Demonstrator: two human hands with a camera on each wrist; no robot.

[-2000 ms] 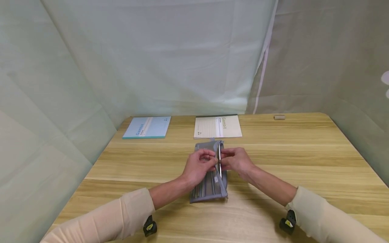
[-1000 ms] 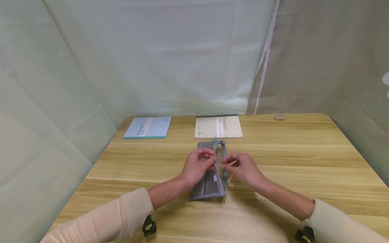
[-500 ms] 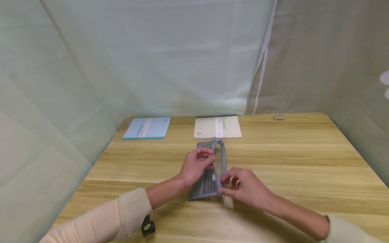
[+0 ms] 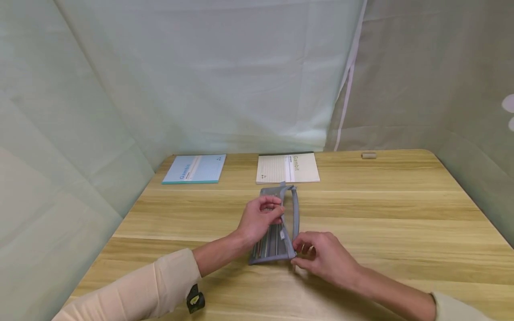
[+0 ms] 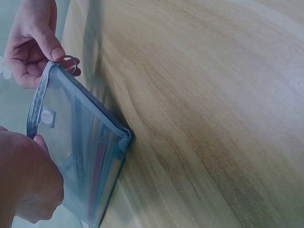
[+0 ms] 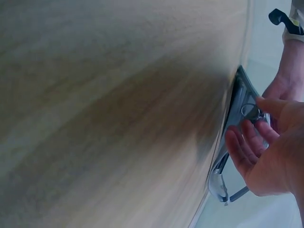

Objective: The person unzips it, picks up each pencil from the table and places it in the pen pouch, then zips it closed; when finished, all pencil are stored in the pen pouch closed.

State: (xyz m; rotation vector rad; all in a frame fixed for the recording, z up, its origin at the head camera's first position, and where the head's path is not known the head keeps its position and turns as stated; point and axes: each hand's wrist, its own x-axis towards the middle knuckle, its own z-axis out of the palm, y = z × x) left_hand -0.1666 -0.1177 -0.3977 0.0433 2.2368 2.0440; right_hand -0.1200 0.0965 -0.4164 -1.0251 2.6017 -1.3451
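Note:
A grey see-through mesh pencil case (image 4: 274,243) lies on the table with its zip side gaping; several pencil-like sticks show through the mesh. My left hand (image 4: 261,218) pinches the left edge of the opening about midway along. At the near corner of the case, my right hand (image 4: 325,254) pinches the zipper pull between thumb and fingers. A metal ring (image 5: 71,63) on that pull shows beside the right thumb in the left wrist view. A small light tag (image 5: 47,117) sits on the mesh between the hands.
Behind the pencil case lies a cream notebook (image 4: 277,168), with a blue notebook (image 4: 194,168) to its left. A small brownish cylinder (image 4: 369,155) rests near the far edge of the wooden table (image 4: 401,214). Hanging cloth surrounds the far side and both sides.
The right hand has left the opening, where a flat white-edged strip stood between the hands, and moved to the near corner and zipper pull. The left hand keeps its pinch; the opening looks wider.

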